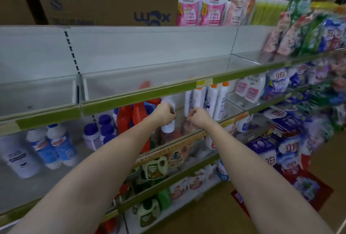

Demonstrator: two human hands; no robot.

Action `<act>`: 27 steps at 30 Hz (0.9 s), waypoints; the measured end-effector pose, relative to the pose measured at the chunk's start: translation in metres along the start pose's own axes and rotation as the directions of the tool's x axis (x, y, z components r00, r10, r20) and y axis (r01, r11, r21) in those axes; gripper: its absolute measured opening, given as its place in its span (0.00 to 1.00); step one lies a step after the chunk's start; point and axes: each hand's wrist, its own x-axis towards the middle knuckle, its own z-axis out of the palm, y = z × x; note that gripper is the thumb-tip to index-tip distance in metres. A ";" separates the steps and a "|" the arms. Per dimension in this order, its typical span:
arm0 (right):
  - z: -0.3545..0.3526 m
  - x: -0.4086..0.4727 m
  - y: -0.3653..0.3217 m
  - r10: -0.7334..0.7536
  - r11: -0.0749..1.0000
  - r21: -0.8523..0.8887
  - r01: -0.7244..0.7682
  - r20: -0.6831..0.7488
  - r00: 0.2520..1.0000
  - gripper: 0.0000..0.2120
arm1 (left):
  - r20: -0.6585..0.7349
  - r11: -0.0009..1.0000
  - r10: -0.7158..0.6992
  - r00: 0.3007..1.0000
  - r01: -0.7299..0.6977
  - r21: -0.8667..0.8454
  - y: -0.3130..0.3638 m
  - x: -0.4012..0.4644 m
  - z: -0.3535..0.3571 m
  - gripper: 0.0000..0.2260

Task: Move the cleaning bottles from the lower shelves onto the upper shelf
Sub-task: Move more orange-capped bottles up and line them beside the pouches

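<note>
The left hand [164, 113] curls around a white bottle [168, 119], lifting it clear of the lower shelf [221, 123]. Just beside it, the right hand [199, 119] is curled, apparently holding nothing. Above the grip, the upper shelf [149, 98] awaits the bottle.

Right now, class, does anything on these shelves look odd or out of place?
Nothing looks spilled or broken. The upper shelf stands bare amid stocked ones. The left hand holds a white bottle.
</note>
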 end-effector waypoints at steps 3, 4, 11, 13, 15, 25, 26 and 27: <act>-0.001 0.026 0.023 0.042 0.998 0.050 -0.042 -0.001 0.999 0.06 | 0.021 1.000 -0.020 1.000 0.019 0.024 0.003 0.025 0.026 0.09; -0.002 0.035 0.030 0.054 0.997 0.062 -0.054 -0.006 0.998 0.04 | 0.025 0.999 -0.021 0.999 0.020 0.047 0.005 0.033 0.033 0.08; -0.008 0.103 0.088 0.120 0.983 0.148 -0.113 -0.039 0.992 0.03 | 0.028 0.990 -0.087 0.996 0.083 0.118 0.009 0.099 0.075 0.03; -0.007 0.120 0.100 0.135 0.982 0.133 -0.131 -0.020 0.991 0.02 | 0.020 0.988 -0.104 0.994 0.101 0.121 0.010 0.115 0.084 0.07; -0.006 0.139 0.112 0.143 0.982 0.123 -0.146 0.030 0.989 0.03 | 0.025 0.986 -0.125 0.992 0.121 0.111 0.010 0.129 0.091 0.11; 0.018 0.199 0.136 0.019 0.972 0.234 -0.036 0.074 0.997 0.17 | -0.061 0.958 -0.286 0.956 0.283 -0.048 0.010 0.170 0.129 0.05; 0.021 0.200 0.137 0.030 0.963 0.265 -0.044 0.055 0.998 0.18 | -0.067 0.949 -0.312 0.948 0.308 -0.065 0.009 0.173 0.134 0.06; 0.025 0.203 0.140 0.045 0.955 0.292 -0.056 0.044 0.998 0.21 | -0.068 0.942 -0.333 0.941 0.327 -0.079 0.008 0.175 0.139 0.06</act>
